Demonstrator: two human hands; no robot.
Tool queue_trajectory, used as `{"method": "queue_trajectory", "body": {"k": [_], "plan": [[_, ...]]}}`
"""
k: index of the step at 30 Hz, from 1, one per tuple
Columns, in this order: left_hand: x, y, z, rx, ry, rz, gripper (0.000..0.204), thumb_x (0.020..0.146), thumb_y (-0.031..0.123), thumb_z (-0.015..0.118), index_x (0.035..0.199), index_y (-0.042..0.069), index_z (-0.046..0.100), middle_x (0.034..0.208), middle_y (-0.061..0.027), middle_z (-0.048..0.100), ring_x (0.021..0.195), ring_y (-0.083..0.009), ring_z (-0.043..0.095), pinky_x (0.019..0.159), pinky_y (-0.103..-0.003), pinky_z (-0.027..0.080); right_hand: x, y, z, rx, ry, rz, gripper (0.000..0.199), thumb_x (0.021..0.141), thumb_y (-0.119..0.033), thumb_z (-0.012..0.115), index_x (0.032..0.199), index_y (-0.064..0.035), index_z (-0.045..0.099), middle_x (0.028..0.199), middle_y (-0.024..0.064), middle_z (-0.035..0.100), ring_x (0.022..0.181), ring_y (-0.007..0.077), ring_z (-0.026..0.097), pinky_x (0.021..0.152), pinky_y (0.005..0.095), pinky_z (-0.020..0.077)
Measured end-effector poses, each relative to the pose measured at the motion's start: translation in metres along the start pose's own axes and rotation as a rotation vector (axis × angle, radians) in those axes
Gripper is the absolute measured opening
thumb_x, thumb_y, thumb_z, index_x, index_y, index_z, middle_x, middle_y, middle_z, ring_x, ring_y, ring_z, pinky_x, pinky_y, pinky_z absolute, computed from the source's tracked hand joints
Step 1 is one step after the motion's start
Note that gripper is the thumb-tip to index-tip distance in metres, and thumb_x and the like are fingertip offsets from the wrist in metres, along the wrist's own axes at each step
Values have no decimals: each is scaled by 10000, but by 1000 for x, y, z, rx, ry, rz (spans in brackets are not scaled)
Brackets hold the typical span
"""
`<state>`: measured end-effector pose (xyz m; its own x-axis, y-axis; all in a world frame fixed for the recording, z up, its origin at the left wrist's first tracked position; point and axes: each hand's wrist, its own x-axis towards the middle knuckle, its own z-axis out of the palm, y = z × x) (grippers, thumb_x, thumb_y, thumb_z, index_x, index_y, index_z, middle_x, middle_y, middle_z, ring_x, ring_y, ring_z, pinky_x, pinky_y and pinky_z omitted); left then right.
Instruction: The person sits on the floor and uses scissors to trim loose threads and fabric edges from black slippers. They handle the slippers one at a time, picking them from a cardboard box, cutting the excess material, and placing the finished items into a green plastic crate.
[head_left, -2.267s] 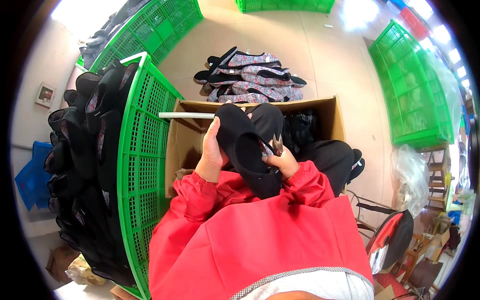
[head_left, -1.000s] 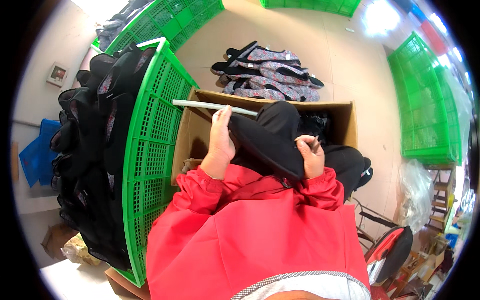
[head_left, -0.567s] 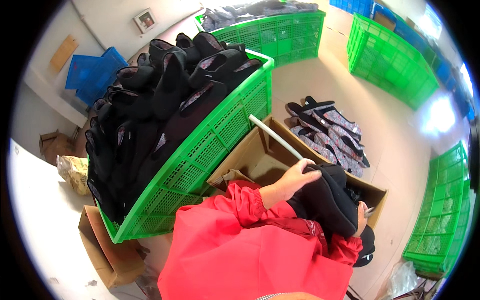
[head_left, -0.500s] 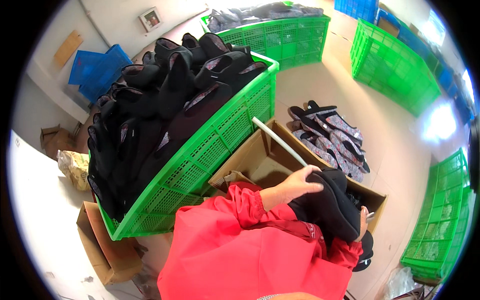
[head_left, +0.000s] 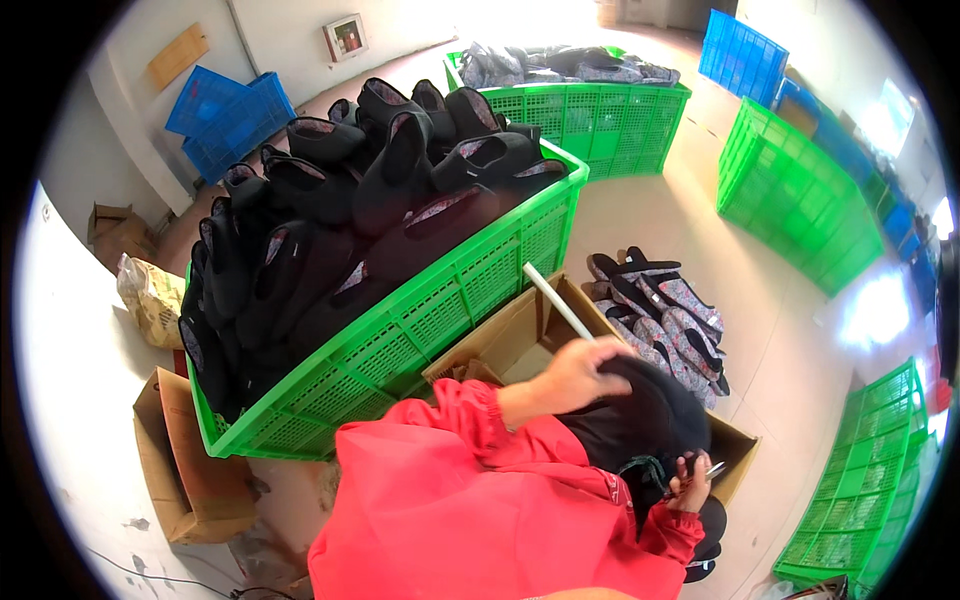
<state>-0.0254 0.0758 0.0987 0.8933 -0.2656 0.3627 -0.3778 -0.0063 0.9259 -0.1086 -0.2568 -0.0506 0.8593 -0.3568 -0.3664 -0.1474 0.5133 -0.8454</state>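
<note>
1 blk slipper (head_left: 668,405), right of ctr in frame, betw. hands; L hand (head_left: 580,378) blurred by its upper-left edge, can't tell if gripping; R hand (head_left: 690,483), lower rt, clasps metal snips (head_left: 716,469).

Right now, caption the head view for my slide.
Right hand holding a metal tool; to the left, black shoes heaped in a green crate.

From my remote viewpoint I can read no lettering or numbers; the small framed panel (head_left: 346,37) on the wall (head_left: 285,32), upper left of the frame, is too indistinct to decipher.
</note>
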Motion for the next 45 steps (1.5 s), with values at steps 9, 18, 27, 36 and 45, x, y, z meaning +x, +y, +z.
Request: {"method": "queue_trajectory", "body": {"k": [9, 18, 27, 36, 45], "plan": [[38, 104, -213, 1308, 947, 889, 441, 685, -124, 684, 1092, 1, 570, 1130, -174, 639, 1073, -337, 612, 947, -398, 472, 18, 66, -41, -22, 268, 212, 146, 933, -134, 577, 1078, -126, 598, 872, 31, 674, 610, 111, 609, 354, 215, 301], [-18, -20, -411, 1575, 669, -87, 457, 723, -23, 650, 1160, 69, 549, 1164, -149, 623, 1129, -337, 570, 960, -395, 464, 22, 70, -42, -54, 174, 305, 137, 944, -140, 555, 1073, -117, 593, 847, 25, 662, 579, 108, 550, 374, 219, 307], [38, 67, -296, 1909, 564, -19, 315, 778, 224, 717, 1023, 40, 647, 1059, -105, 674, 1000, -309, 638, 867, -383, 502, 26, 72, -42, -98, 196, 343, 150, 943, -169, 561, 1075, -127, 617, 853, 14, 681, 572, 97, 561, 387, 226, 304], [108, 38, -100, 517, 362, 67, 187, 913, 173, 638, 948, -10, 652, 852, -44, 678, 795, -92, 611, 728, -262, 491, 21, 70, -40, -82, 178, 346, 134, 950, -138, 535, 1060, -140, 613, 862, 29, 683, 588, 121, 579, 381, 244, 337], [107, -36, 54, -72, 49, -76, 405, 677, -151, 365, 980, 16, 574, 1041, -37, 579, 939, -117, 539, 815, -212, 417, 19, 55, -30, -77, 130, 360, 162, 935, -142, 544, 1071, -66, 589, 888, 43, 691, 577, 95, 559, 415, 231, 356]]}}
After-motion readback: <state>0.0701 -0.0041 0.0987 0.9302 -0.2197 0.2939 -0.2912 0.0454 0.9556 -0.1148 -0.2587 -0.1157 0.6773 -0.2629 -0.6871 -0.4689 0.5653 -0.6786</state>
